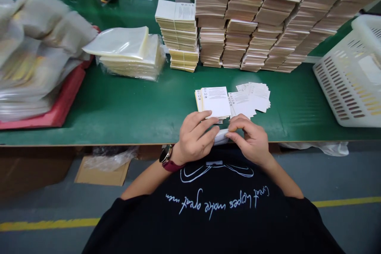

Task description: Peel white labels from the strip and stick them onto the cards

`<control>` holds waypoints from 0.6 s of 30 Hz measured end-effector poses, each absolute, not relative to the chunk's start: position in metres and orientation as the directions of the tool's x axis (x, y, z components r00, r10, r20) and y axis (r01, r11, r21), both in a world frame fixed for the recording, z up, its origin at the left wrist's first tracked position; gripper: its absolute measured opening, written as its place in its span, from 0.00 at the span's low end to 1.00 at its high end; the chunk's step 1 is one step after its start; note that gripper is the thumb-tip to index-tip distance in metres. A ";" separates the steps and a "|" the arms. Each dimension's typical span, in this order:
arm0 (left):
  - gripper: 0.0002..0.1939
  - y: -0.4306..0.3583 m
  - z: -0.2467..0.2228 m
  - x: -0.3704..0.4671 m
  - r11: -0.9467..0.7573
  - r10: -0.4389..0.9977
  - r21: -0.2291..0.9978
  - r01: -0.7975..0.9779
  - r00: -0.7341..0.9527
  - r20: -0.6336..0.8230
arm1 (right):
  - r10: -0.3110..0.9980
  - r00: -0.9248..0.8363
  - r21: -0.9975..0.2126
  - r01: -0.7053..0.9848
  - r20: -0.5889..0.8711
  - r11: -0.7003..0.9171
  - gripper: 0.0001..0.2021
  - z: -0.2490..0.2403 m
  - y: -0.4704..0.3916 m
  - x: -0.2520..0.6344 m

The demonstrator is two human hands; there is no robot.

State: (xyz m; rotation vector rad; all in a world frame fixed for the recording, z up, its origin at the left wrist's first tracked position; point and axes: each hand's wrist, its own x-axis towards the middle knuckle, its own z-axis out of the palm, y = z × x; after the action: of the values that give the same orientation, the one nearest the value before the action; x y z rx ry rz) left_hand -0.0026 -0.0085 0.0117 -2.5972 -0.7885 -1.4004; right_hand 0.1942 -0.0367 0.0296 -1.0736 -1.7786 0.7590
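Both arms come forward from the body, the left arm (145, 180) and the right arm (285, 178) bent inward, so that the hands are near each other before the chest. The left hand (196, 135) shows its back; its fingers (205, 124) are half bent, a little spread, and point to the right. The right hand (250, 137) turns inward, thumb (237, 139) and forefinger (242, 122) closed in a pinch.

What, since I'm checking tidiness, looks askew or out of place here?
The loose white cards right of the small card stack: they lie fanned at uneven angles, unlike the tall card columns behind. Crumpled clear plastic lies on cardboard below the bench, looking like stray packaging. No damage is evident.
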 end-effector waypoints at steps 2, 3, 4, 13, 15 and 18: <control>0.10 -0.010 0.012 -0.001 -0.853 0.428 0.193 0.486 0.438 0.791 | 0.861 -0.214 -0.749 0.426 0.462 0.508 0.06 0.030 -0.038 0.193; 0.09 -0.010 0.011 -0.001 -0.845 0.443 0.207 0.493 0.428 0.788 | 0.828 -0.211 -0.683 0.480 0.520 0.551 0.07 0.029 -0.039 0.192; 0.08 -0.010 0.011 -0.001 -0.837 0.454 0.216 0.502 0.419 0.786 | 0.790 -0.210 -0.612 0.529 0.576 0.588 0.07 0.030 -0.040 0.192; 0.08 -0.005 -0.002 -0.007 -0.814 0.505 0.266 0.516 0.403 0.764 | 0.850 0.311 -0.902 0.225 0.426 0.370 0.06 0.034 -0.010 0.209; 0.09 -0.004 -0.005 -0.005 -0.827 0.490 0.253 0.502 0.422 0.763 | 0.892 0.311 -0.932 0.260 0.327 0.251 0.07 0.034 0.007 0.209; 0.11 -0.005 -0.008 0.000 -0.837 0.466 0.232 0.496 0.422 0.777 | 0.960 0.201 -0.954 0.267 0.195 0.138 0.07 0.033 0.027 0.200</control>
State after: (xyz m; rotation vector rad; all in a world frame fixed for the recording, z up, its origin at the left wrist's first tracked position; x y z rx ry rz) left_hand -0.0003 -0.0047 -0.0075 -2.6217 -0.8869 -1.4163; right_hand 0.2000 0.0266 0.0334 -1.3581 -1.2905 0.7864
